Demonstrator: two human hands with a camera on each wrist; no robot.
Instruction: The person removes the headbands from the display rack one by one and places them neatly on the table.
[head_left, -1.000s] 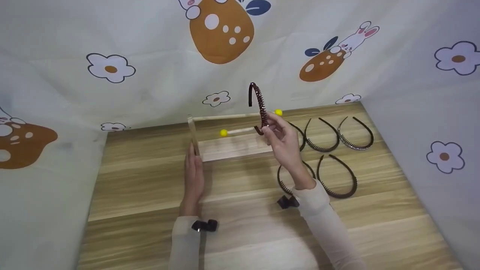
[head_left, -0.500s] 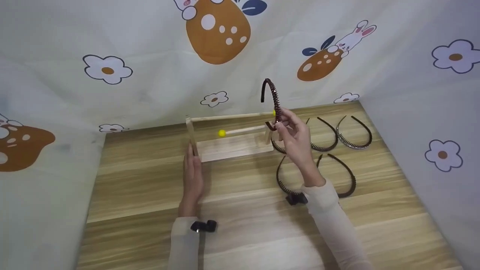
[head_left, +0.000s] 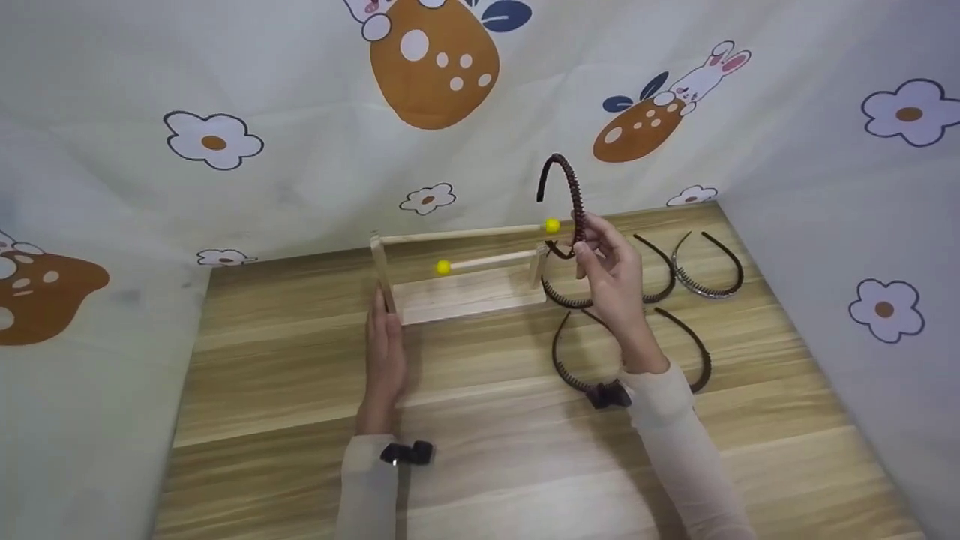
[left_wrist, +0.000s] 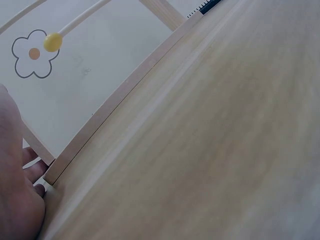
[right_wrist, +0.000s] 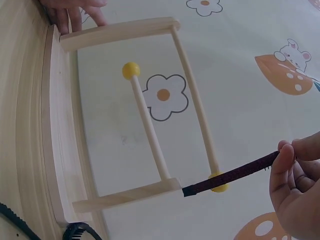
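Observation:
My right hand (head_left: 619, 289) pinches a dark brown toothed headband (head_left: 576, 191) between thumb and fingers, holding it upright above the table. In the head view the headband is just right of the yellow ball (head_left: 552, 225) on the end of the long upper rod (head_left: 465, 233) of a wooden rack (head_left: 469, 296). The right wrist view shows the headband edge-on, crossing in front of that ball. A shorter rod (head_left: 491, 261) with a yellow ball points left from the rack's right post (head_left: 537, 266). My left hand (head_left: 386, 360) rests straight-fingered against the left post (head_left: 382, 274).
Several dark headbands lie right of the rack, among them a glittery headband (head_left: 709, 289) at the back and a headband (head_left: 577, 375) nearer me. My right arm partly covers some. A patterned cloth wall (head_left: 315, 172) rises along the table's back edge.
The right hand has carried the headband rightward, from in front of the long rod to beyond its yellow end ball. The left hand has kept its place on the post.

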